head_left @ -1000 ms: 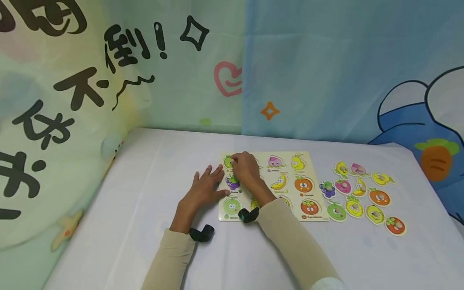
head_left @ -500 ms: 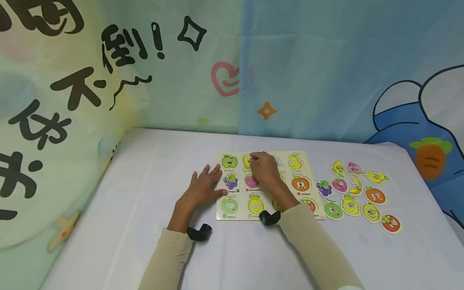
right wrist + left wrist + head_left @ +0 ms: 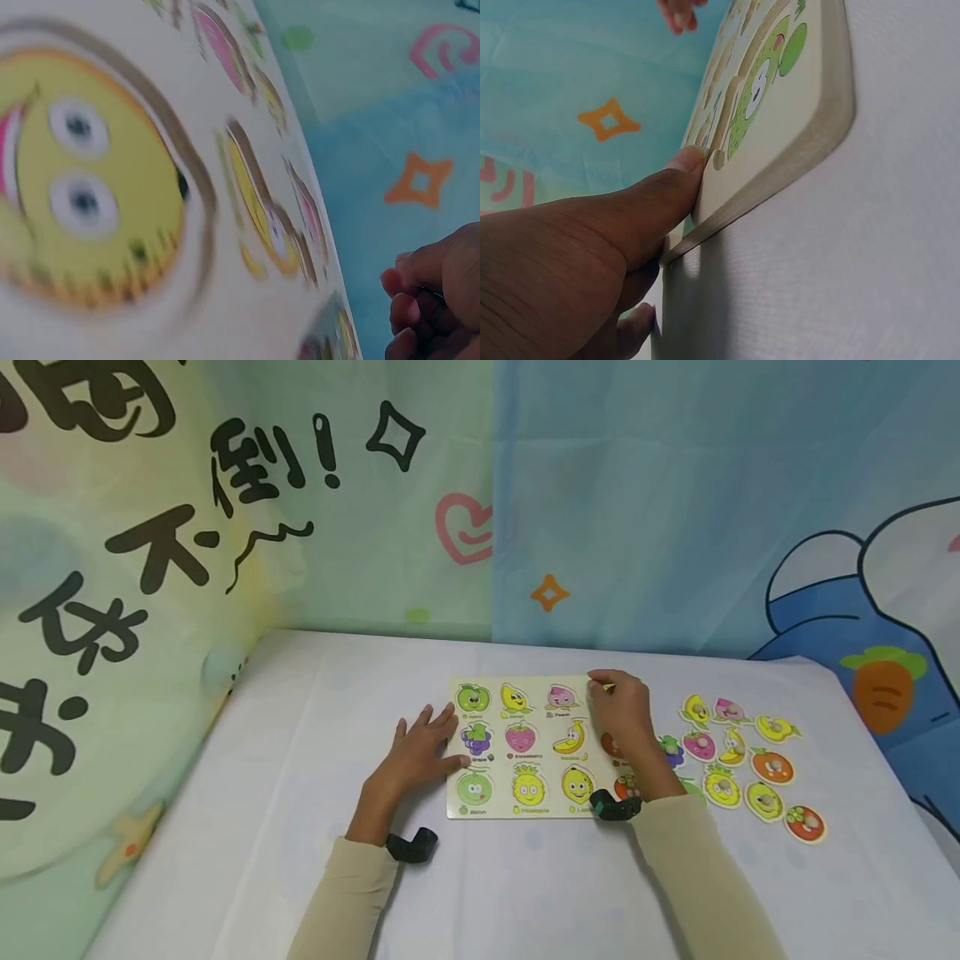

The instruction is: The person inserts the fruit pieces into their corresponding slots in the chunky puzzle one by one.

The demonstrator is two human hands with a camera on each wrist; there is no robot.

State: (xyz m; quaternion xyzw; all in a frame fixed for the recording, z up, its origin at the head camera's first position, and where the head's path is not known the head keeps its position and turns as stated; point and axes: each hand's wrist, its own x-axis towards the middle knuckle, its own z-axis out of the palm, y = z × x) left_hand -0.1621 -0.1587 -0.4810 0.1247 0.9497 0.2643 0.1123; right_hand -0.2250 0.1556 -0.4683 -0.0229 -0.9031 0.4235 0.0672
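I am seeing the right hand (image 3: 621, 708), fingers curled, no held item visible, partly hiding fruit pictures (image 3: 611, 746) at the board's (image 3: 498, 775) right; the spread left hand (image 3: 418, 752) is touching its left edge.

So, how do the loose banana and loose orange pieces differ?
The loose banana is yellow, the loose orange orange. The banana is slim and curved; the orange is rounded. The banana lies nearer the board, the orange farther right. Both are flat pieces with pale borders on the white cloth.
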